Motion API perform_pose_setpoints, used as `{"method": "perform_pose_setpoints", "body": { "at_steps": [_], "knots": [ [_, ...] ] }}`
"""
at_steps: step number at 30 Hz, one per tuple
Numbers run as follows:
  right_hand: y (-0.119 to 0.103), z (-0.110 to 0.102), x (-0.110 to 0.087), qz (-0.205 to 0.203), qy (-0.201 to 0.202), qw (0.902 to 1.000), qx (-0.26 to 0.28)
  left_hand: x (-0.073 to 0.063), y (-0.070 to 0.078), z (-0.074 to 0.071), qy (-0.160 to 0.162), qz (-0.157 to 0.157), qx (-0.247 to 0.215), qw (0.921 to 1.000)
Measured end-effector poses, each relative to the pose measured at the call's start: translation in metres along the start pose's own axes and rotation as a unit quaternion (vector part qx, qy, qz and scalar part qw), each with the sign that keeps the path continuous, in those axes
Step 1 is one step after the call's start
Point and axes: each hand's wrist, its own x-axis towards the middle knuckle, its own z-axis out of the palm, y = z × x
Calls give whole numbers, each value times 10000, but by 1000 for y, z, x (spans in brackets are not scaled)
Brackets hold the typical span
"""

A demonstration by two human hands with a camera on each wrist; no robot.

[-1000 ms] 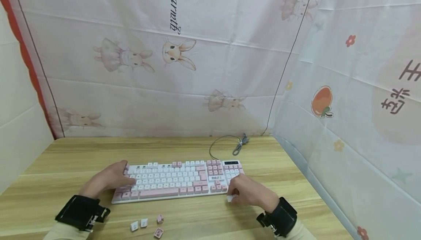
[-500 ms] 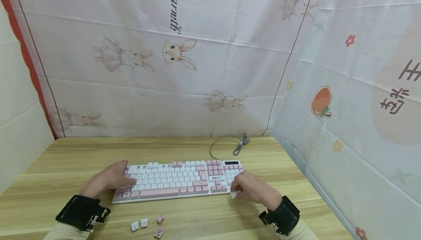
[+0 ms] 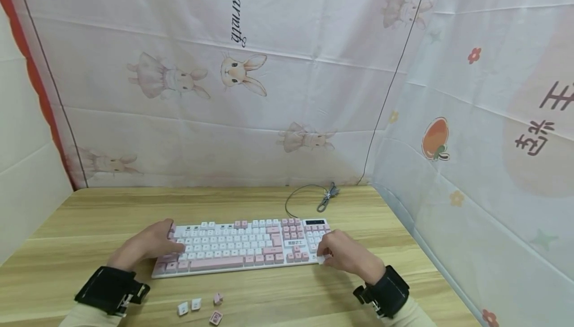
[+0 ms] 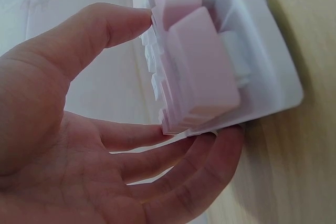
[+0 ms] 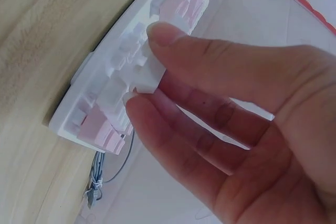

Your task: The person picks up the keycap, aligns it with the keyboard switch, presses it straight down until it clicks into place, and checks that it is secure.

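A white-and-pink keyboard (image 3: 217,263) lies across the wooden table. My left hand (image 3: 150,240) grips its left end; in the left wrist view the thumb rests on the keys and the curled fingers lie along the edge beside pink keycaps (image 4: 202,59). At the keyboard's right end, my right hand (image 3: 347,252) pinches a white keycap (image 5: 150,73) between thumb and index finger, just over the number pad's lower keys. The right wrist view shows bare switch spots near it. Whether the keycap touches a switch, I cannot tell.
Two white keycaps (image 3: 196,304) and two pink keycaps (image 3: 216,317) lie loose in front of the keyboard. Behind it, a grey cable (image 3: 329,196) is tied in a bundle. Printed cloth (image 3: 269,157) hangs behind the table and along its right side.
My right hand has moved slightly right and away from me, taking the pinched keycap from the keyboard's front edge to over its lower right corner. The left hand stays in place.
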Motion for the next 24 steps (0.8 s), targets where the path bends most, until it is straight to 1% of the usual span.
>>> {"method": "perform_pose_setpoints", "body": {
  "at_steps": [3, 9, 14, 24],
  "knots": [
    [0, 0, 1, 5, 41, 10000, -53, 0, -1, 0, -1, 19, 16, 10000],
    [-2, 0, 2, -57, 289, 9988, -385, -1, -1, 0, 6, 29, 29, 10000],
    [-3, 0, 3, 88, 349, 9977, -566, -1, 0, 0, 18, 11, 37, 10000],
    [-6, 0, 5, 171, 418, 9974, -553, -1, -1, -1, 54, 71, 95, 9999]
  ]
}}
